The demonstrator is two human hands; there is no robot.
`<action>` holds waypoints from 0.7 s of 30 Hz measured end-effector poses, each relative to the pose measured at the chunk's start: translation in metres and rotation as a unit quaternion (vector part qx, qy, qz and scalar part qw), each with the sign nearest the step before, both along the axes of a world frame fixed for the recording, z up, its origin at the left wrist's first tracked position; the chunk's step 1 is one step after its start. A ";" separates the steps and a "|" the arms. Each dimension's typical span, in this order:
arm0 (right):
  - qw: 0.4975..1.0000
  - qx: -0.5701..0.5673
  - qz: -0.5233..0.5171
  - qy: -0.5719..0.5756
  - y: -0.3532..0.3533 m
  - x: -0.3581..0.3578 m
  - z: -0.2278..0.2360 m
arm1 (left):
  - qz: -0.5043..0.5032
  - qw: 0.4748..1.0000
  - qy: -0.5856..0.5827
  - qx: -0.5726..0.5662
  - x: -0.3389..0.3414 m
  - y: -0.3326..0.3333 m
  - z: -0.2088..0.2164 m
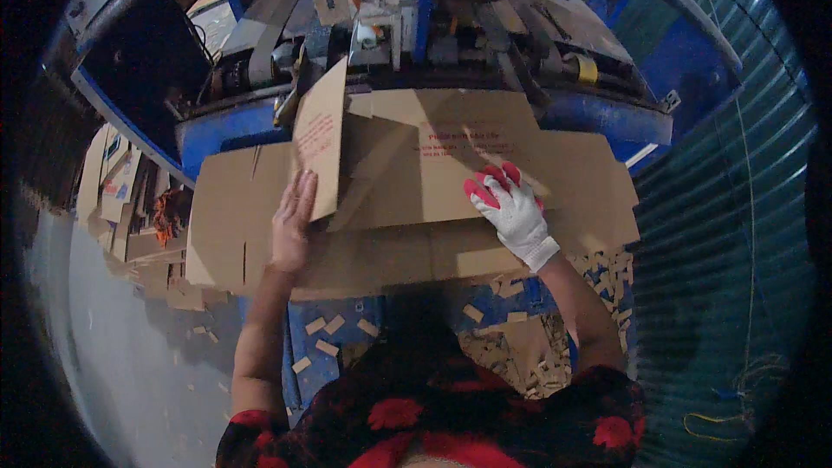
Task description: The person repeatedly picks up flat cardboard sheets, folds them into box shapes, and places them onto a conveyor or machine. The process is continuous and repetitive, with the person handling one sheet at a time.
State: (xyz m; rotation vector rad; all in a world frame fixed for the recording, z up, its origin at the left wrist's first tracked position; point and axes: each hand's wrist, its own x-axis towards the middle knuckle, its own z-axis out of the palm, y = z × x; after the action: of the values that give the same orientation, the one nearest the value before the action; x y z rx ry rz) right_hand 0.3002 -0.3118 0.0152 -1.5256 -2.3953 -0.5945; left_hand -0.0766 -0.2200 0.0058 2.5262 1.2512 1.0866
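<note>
The left hand (295,224) touches the raised flap (325,143); whether it pinches, I can't tell. The gloved right hand (513,215), loosely spread, touches cardboard (390,195).

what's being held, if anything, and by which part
Left hand touches the raised cardboard flap near its lower edge; gloved right hand lies on flat cardboard. Whether either grips cannot be told.

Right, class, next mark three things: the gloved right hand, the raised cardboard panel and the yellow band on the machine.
Gloved right hand (513,210): head view, middle of the hand.
Raised cardboard panel (324,143): head view, its printed face.
Yellow band (588,70): head view, its visible surface.
</note>
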 end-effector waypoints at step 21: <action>0.990 -0.030 -0.073 0.120 0.196 0.064 0.019 | 0.036 0.989 0.145 0.007 0.056 0.167 -0.009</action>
State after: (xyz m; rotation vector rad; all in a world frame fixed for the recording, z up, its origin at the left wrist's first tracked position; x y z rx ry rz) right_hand 0.3641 -0.1157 0.0338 -1.7019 -2.1533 -0.3473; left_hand -0.0210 -0.0530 -0.0030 2.7456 1.4150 0.7604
